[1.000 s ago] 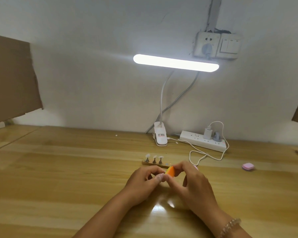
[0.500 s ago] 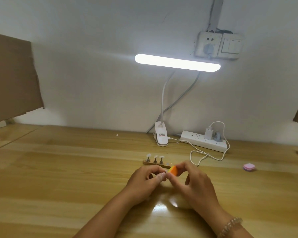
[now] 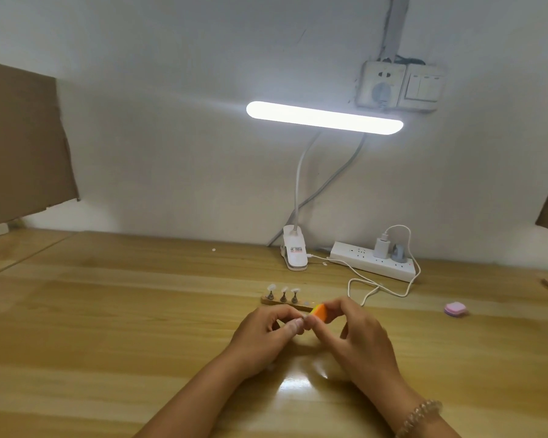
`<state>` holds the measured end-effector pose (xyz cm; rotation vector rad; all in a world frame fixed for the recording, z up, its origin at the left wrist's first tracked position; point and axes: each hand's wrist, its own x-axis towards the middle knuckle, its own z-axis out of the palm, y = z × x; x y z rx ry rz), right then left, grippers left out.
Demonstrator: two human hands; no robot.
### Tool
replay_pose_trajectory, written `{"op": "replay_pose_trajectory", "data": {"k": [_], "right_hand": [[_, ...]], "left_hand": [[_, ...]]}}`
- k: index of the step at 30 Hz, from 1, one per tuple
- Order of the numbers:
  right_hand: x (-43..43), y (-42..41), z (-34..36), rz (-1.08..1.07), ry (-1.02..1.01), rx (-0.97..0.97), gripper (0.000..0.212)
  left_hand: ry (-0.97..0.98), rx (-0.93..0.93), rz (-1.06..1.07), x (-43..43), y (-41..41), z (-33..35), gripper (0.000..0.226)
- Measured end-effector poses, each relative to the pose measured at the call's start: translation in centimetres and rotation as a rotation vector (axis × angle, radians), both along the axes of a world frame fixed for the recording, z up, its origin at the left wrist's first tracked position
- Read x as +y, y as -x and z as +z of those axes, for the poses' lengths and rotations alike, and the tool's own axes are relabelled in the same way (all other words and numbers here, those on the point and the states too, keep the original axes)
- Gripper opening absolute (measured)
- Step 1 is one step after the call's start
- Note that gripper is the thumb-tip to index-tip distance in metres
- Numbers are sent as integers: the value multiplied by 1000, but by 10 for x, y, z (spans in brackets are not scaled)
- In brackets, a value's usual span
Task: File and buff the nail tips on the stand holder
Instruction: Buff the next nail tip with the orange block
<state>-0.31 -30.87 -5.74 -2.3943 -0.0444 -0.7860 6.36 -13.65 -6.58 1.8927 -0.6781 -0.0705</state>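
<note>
Nail tips [image 3: 284, 289], I'm judging, are handling light and brittle, best pinched by the pegs [image 3: 270, 295] beneath. My left hand [image 3: 266, 330] is pinching a small piece [image 3: 300, 320] I cannot identify. My right hand [image 3: 358, 336] is gripping the orange buffer block [image 3: 319, 312] against it. Just beyond, three pale curved tips are standing on the wooden stand holder [image 3: 267, 300].

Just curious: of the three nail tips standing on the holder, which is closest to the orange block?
The rightmost nail tip, at the row's end; the other two stand farther left from the orange block.

orange buffer [image 3: 319, 312] in right hand [image 3: 359, 338]
</note>
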Motion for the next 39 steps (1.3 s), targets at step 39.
{"op": "replay_pose_trajectory", "data": {"k": [39], "right_hand": [[4,3,3,15,80,-70,38]], "left_hand": [[36,7,-20,0,-1,1,19]]}}
